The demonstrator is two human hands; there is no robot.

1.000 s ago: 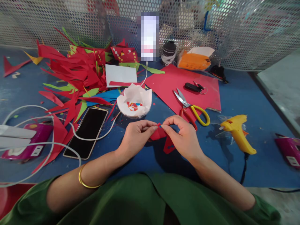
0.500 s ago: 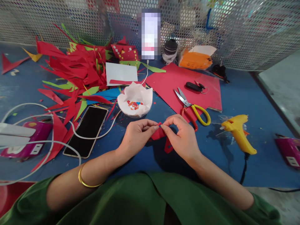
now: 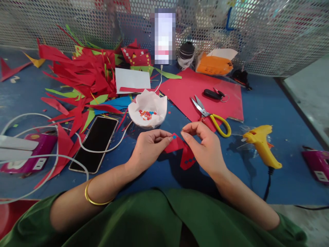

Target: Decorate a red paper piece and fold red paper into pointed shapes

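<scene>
My left hand (image 3: 151, 145) pinches the upper edge of a folded red paper piece (image 3: 185, 157) between thumb and fingers. A small blue square (image 3: 174, 137) lies flat near its top corner, and dark diamond shapes run along its lower right part. Just right of that corner, my right hand (image 3: 204, 145) is closed with thumb and forefinger together, apart from the blue square; whether the fingertips hold anything is too small to see. Beyond both hands stands a white paper bowl (image 3: 147, 106) with tiny coloured paper bits inside.
Scissors (image 3: 210, 115) and a key fob (image 3: 212, 94) lie on red sheets (image 3: 180, 91). A yellow glue gun (image 3: 262, 145) is at right. At left are a dark phone (image 3: 95, 144), white cable and a heap of paper scraps (image 3: 84, 75). A lit phone (image 3: 165, 37) stands behind.
My right hand has drawn back slightly to the right from the paper's corner, uncovering the blue square. More of the red paper's lower right part shows. My left hand keeps its pinch.
</scene>
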